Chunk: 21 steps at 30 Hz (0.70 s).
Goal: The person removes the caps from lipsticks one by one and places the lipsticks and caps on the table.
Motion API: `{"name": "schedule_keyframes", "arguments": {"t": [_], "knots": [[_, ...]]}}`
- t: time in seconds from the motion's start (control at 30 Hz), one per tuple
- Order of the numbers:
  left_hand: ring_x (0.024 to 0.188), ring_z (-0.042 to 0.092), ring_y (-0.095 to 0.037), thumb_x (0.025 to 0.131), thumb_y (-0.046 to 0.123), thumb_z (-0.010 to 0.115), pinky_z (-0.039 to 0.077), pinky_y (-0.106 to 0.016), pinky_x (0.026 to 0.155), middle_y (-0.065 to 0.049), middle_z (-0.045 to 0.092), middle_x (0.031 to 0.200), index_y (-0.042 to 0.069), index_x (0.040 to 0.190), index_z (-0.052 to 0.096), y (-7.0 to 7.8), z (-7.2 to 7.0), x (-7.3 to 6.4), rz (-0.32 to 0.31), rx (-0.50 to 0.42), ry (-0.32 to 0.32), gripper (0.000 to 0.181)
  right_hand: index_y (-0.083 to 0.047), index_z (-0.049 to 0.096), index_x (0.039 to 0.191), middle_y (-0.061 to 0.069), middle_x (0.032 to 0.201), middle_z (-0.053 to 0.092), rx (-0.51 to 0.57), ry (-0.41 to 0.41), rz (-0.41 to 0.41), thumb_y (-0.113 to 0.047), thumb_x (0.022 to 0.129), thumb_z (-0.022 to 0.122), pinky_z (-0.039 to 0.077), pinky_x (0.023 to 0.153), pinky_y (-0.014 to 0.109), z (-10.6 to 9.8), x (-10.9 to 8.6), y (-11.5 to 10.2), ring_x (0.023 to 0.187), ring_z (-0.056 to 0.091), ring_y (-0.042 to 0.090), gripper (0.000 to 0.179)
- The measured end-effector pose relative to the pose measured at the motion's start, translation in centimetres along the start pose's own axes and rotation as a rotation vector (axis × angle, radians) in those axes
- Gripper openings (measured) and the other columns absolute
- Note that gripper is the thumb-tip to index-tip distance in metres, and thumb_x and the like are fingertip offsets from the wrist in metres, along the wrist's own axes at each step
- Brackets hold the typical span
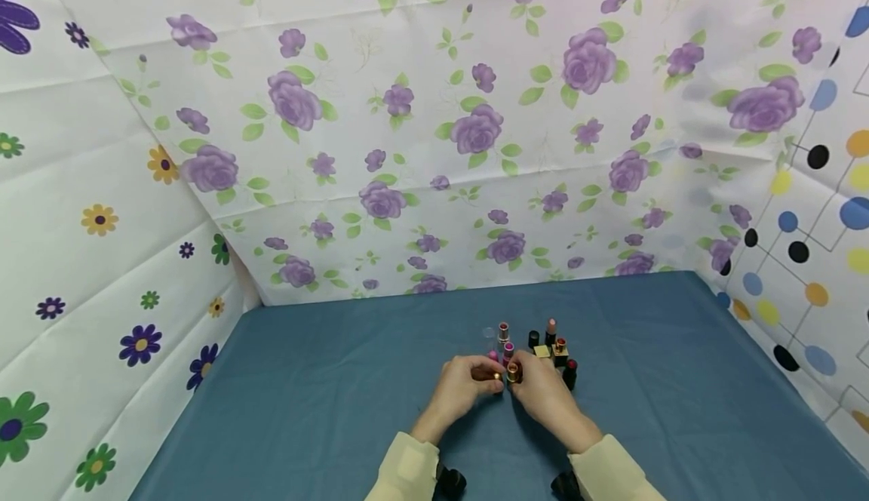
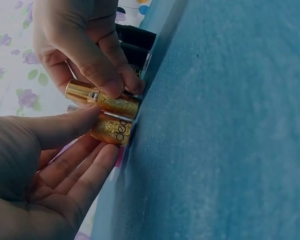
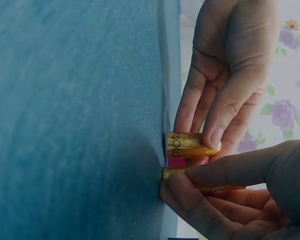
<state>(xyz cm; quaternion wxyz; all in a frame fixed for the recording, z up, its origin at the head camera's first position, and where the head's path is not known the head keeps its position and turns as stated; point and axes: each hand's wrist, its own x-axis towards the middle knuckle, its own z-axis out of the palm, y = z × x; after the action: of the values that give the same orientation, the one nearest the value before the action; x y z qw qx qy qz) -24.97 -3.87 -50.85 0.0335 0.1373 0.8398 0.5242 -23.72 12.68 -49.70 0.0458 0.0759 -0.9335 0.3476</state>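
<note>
In the head view my left hand and right hand are close together, low over the cloth. The left pinches a gold glitter lipstick cap with dark lettering, its rounded end up. Beside it the right grips a gold glitter lipstick tube with a shiny gold collar, upright with its lower end at the cloth. Cap and tube are side by side, nearly touching. Just beyond the hands stand a magenta lipstick and another open lipstick.
Right of my hands stand a nude-toned lipstick, a black cap, a gold-topped block, a gold-and-black lipstick and a dark red lipstick. Blue cloth covers the table, with a flowered backdrop behind.
</note>
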Motion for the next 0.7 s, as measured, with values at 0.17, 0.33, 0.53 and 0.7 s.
{"name": "schedule_keyframes", "arguments": {"t": [0.17,0.33,0.53,0.7], "knots": [[0.082,0.073,-0.010,0.087,0.006,0.083,0.060,-0.027,0.072,-0.003,0.078,0.095,0.010,0.101,0.083,-0.2,0.1,0.2,-0.001,0.008,-0.003,0.015,-0.004,0.069,0.093,0.004,0.077,0.065,-0.003,-0.002,-0.007,0.010,0.086,0.078,0.052,0.056,0.033,-0.1,0.0,0.0,0.064,0.060,0.013,0.018],[0.083,0.073,-0.008,0.086,0.005,0.084,0.060,-0.026,0.073,-0.001,0.078,0.094,0.011,0.102,0.082,-0.4,0.2,0.4,-0.007,0.005,-0.018,0.017,-0.002,0.072,0.105,0.007,0.084,0.069,-0.006,-0.029,0.012,0.013,0.087,0.071,0.048,0.053,0.032,-0.8,-0.3,-0.5,0.060,0.059,0.013,0.024],[0.086,0.073,-0.008,0.087,0.004,0.083,0.060,-0.024,0.074,-0.001,0.078,0.098,0.011,0.106,0.081,-0.5,0.0,0.4,0.001,-0.023,-0.038,0.021,-0.001,0.072,0.116,0.016,0.102,0.072,0.005,-0.007,-0.023,0.010,0.090,0.070,0.047,0.051,0.031,-3.0,-0.8,-2.0,0.060,0.059,0.013,0.027],[0.091,0.073,-0.014,0.091,0.006,0.081,0.060,-0.027,0.078,-0.005,0.077,0.104,0.009,0.110,0.080,0.1,-0.6,0.0,0.040,-0.009,-0.003,0.019,-0.002,0.074,0.114,0.013,0.097,0.073,0.041,0.045,-0.063,0.004,0.096,0.069,0.038,0.045,0.027,-4.6,-1.0,-2.8,0.049,0.049,0.010,0.020]]}}
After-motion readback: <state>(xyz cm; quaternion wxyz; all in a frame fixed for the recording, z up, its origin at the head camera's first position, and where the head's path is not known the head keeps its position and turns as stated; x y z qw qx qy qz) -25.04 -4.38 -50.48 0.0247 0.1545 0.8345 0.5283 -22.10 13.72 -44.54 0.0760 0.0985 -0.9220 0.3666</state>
